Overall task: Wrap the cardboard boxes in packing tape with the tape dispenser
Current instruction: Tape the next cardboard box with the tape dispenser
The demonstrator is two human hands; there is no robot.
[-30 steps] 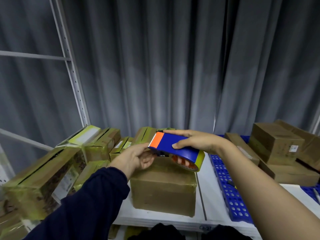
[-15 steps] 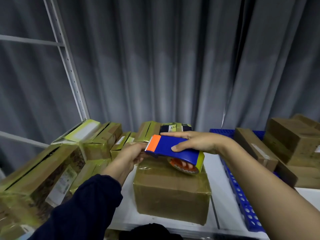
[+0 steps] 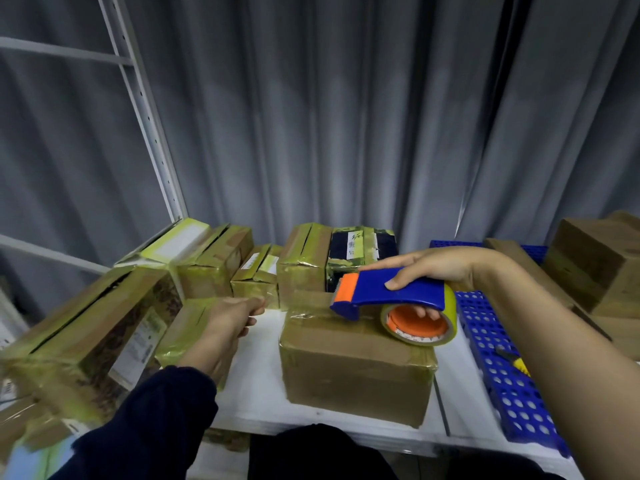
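Note:
A brown cardboard box (image 3: 353, 372) with glossy tape over it stands on the white table (image 3: 252, 396), in the middle of the head view. My right hand (image 3: 436, 266) grips the blue and orange tape dispenser (image 3: 391, 294) from above, with fingertips inside the orange core of the tape roll (image 3: 420, 325). The dispenser's orange front end touches the box's top near its far left edge. My left hand (image 3: 232, 317) hovers left of the box, blurred, fingers loosely curled, with nothing visible in it.
Several tape-wrapped boxes are piled at the left (image 3: 86, 341) and along the back (image 3: 304, 261). A blue perforated tray (image 3: 502, 362) lies to the right, with plain brown boxes (image 3: 595, 268) behind it. A white shelf upright (image 3: 145, 109) and a grey curtain stand behind.
My left hand left the dispenser's front and moved left, away from the box. My right hand lowered the dispenser onto the box's top.

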